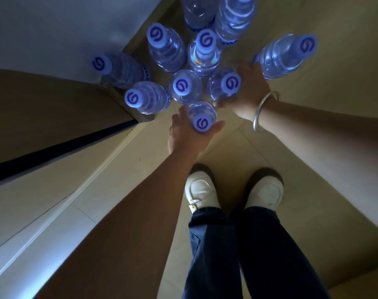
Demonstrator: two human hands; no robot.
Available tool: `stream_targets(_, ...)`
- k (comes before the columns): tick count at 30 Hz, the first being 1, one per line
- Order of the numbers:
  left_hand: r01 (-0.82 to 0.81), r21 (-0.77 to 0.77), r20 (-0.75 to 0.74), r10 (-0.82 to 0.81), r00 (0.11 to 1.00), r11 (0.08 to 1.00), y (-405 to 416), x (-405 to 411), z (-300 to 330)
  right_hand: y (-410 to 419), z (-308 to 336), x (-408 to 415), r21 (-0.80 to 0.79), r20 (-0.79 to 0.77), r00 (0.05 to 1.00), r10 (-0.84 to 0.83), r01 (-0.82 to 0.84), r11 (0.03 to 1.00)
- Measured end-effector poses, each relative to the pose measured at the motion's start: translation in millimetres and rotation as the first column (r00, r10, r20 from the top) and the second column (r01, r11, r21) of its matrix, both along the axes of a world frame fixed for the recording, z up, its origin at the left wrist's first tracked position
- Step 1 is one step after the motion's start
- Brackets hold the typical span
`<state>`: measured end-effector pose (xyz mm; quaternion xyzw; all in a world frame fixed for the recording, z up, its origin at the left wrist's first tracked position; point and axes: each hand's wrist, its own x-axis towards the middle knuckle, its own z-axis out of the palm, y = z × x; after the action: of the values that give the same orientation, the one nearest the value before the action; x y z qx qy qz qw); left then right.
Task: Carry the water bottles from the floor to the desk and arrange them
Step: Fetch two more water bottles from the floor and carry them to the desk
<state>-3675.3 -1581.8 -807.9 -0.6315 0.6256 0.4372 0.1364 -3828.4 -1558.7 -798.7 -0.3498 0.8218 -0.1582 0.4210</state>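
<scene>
Bent over the cluster of bottles (184,59) standing on the floor (280,152), my left hand (184,134) wraps the nearest bottle (202,117) and my right hand (247,91) grips its neighbour (223,84), so lifting both comes next.

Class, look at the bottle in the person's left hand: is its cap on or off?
On. The bottle held by the left hand shows a pale cap with a dark swirl logo on top.

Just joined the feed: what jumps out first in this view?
A cluster of clear water bottles with blue caps stands on the floor up top. The left hand grips the nearest bottle; the right hand, wearing a silver bangle, holds another bottle.
</scene>
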Motion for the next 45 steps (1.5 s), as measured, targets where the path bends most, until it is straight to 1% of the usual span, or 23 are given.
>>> stream_targets(2,-0.022,-0.057,-0.009,0.022,1.0,0.998,4.1,2.3,-3.2,-2.1,-6.4,-1.7,-0.012,-0.007,1.0,0.024,-0.024,1.0)
stream_targets(5,-0.002,-0.102,-0.008,0.001,1.0,0.995,4.8,4.6,-5.0,-2.0,-7.4,-3.7,-0.062,0.028,0.999,-0.014,0.016,0.998)
stream_targets(7,0.024,-0.097,-0.025,-0.026,0.999,0.995,2.2,7.0,-3.5,2.5,-4.9,-6.0,-0.038,-0.018,0.999,0.032,-0.032,0.999)
stream_targets(9,0.076,-0.071,-0.045,-0.079,0.996,0.995,-2.0,12.0,2.6,10.5,0.8,-7.4,0.013,-0.064,0.993,0.103,-0.102,0.995)
stream_targets(13,0.236,-0.044,-0.043,-0.238,0.97,0.971,-0.5,26.1,25.4,40.7,28.7,-5.7,0.061,-0.088,0.992,0.093,-0.088,0.994)
stream_targets(15,0.231,-0.035,-0.029,-0.232,0.972,0.972,6.2,34.3,40.5,60.0,48.3,-2.7,0.073,-0.101,0.99,0.1,-0.093,0.993)
stream_targets(19,0.128,-0.014,-0.016,-0.128,0.992,0.992,24.6,54.1,86.2,91.9,94.1,5.9,0.059,-0.12,0.989,0.091,-0.084,0.995)
stream_targets(24,0.061,0.033,-0.033,-0.06,0.998,0.998,48.8,76.0,168.2,105.9,167.3,22.3,-0.02,-0.14,0.984,0.114,-0.118,0.993)
stream_targets(26,0.023,0.034,-0.062,-0.021,0.998,0.999,58.4,81.8,212.1,105.4,208.8,31.6,-0.077,-0.147,0.982,0.121,-0.133,0.988)
stream_targets(30,-0.041,-0.008,-0.144,0.04,0.989,0.999,82.7,89.3,315.9,104.6,307.6,54.5,-0.229,-0.124,0.966,0.225,-0.248,0.941)
stream_targets(32,-0.076,-0.04,-0.181,0.067,0.981,0.996,97.7,94.6,369.0,106.5,357.4,63.5,-0.313,-0.124,0.946,0.298,-0.323,0.893)
stream_targets(34,-0.115,-0.083,-0.18,0.099,0.979,0.99,114.7,101.9,420.9,108.2,406.7,71.5,-0.359,-0.11,0.927,0.36,-0.374,0.855)
stream_targets(37,-0.241,-0.133,-0.186,0.215,0.959,0.961,143.1,116.1,489.8,112.2,475.5,85.4,-0.469,-0.13,0.892,0.433,-0.44,0.766)
stream_targets(40,-0.346,-0.145,-0.201,0.315,0.928,0.927,169.8,136.6,544.3,118.0,532.0,104.0,-0.501,-0.17,0.847,0.504,-0.515,0.696)
stream_targets(43,-0.459,-0.181,-0.209,0.422,0.882,0.87,193.6,166.6,588.0,125.2,579.6,128.6,-0.549,-0.206,0.786,0.583,-0.586,0.596)
stream_targets(45,-0.546,-0.212,-0.209,0.508,0.836,0.811,210.5,190.3,614.2,132.2,609.3,151.3,-0.567,-0.205,0.761,0.615,-0.605,0.559)
